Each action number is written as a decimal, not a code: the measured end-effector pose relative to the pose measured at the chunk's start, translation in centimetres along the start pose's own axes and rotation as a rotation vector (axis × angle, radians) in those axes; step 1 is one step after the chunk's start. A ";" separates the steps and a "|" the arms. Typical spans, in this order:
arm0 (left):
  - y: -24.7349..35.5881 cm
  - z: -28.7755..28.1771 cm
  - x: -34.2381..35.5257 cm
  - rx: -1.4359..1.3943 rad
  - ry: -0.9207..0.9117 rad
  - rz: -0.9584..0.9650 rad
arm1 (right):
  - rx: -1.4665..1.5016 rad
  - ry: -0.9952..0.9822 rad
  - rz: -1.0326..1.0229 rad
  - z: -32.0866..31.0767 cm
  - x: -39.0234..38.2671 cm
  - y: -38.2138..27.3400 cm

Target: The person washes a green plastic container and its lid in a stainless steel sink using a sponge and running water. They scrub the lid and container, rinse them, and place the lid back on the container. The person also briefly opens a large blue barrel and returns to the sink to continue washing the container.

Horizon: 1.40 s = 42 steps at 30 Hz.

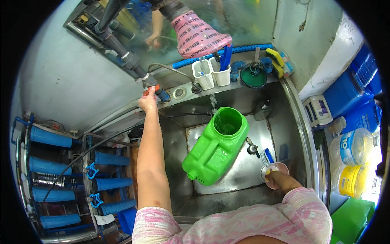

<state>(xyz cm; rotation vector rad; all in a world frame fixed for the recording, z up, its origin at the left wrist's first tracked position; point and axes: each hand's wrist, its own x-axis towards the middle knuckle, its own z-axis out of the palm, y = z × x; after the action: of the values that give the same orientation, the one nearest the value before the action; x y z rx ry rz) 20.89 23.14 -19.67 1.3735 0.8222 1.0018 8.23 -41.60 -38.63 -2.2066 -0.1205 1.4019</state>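
Observation:
My left hand [149,102] is closed round the orange-red handle [151,90] of a valve on the grey pipe at the sink's back left. A bright green plastic jug [203,156] lies tilted in the metal sink [172,179], its wide round mouth up. Water [212,99] streams from a spout wrapped in pink printed tape [199,36] into that mouth. At the sink's right side my right hand [277,179] reaches into a small pinkish round bowl [284,168]. Its fingers are curled and partly hidden by a small yellowish thing, which I cannot make out.
White holders [203,77], a green round container [254,77] and a yellow sponge [276,59] line the back ledge. A small black-handled tap [252,149] lies in the sink. Blue filter tubes [53,162] stand left; clear bottles [353,146] and blue containers [339,87] stand right.

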 end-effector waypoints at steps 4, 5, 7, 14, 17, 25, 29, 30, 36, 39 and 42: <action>-1.0 -0.5 1.8 0.473 0.092 0.118 | -0.023 -0.005 0.033 0.8 0.3 2.4; -0.9 -0.7 1.9 0.484 0.053 0.080 | -0.032 -0.011 0.034 0.9 0.5 2.8; -0.3 -0.8 1.6 0.562 0.056 0.131 | -0.058 -0.028 0.031 0.8 0.8 3.0; 3.0 -4.1 -7.9 0.487 -0.331 0.147 | -0.440 -0.268 -0.069 -0.1 1.7 -1.7; 1.7 -8.6 -14.7 0.335 -0.679 0.082 | -0.912 -0.626 -0.234 -0.8 0.6 -7.5; -3.2 -14.2 -28.6 0.412 -0.577 -0.006 | -0.113 0.702 -1.386 -1.7 -6.6 -28.7; -4.0 -13.6 -30.1 0.253 -0.403 -0.127 | -0.487 0.857 -1.503 7.2 -7.6 -31.4; -3.9 -13.6 -30.2 0.262 -0.386 -0.121 | -0.492 0.771 -1.547 7.0 -7.2 -31.4; -3.4 -13.6 -30.4 0.358 -0.341 -0.002 | -0.283 0.849 -1.243 4.1 -5.3 -29.9; -3.3 -13.5 -30.6 0.364 -0.327 -0.063 | -0.388 0.739 -1.411 6.9 -5.2 -29.1; -3.3 -13.4 -30.4 0.292 -0.335 -0.071 | -0.378 0.592 -1.542 7.7 -4.4 -28.5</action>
<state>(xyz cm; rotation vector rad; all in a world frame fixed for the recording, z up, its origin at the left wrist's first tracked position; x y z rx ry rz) -2.74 0.56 -26.53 1.6928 0.7760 0.5874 5.11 -15.68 -24.19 -1.7399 -1.5265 -0.1393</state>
